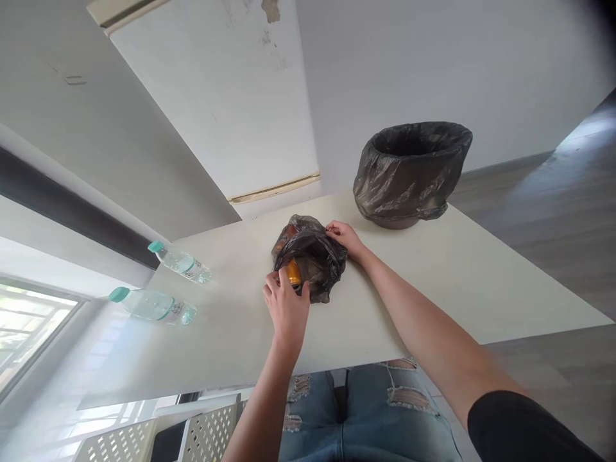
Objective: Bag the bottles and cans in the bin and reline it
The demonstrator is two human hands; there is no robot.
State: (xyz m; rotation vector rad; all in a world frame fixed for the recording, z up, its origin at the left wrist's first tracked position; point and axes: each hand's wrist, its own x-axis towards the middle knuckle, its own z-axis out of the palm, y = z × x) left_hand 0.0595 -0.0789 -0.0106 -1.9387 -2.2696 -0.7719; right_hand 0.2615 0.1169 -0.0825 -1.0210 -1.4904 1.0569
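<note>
A crumpled black plastic bag (323,264) sits on the white table, its mouth turned toward me. My left hand (287,305) is closed around an orange can (293,273) at the near left side of the bag's mouth; part of the can is hidden by my fingers and the bag. At the bag's far right edge, my right hand (347,238) pinches the plastic rim. Something reddish (290,231) shows through the thin plastic at the back left, too unclear to name.
Two clear plastic bottles with teal caps, a farther one (180,262) and a nearer one (153,306), lie at the left of the table (231,346). A bin lined with a black bag (409,179) stands at the back right. White perforated baskets (209,431) are below the near edge.
</note>
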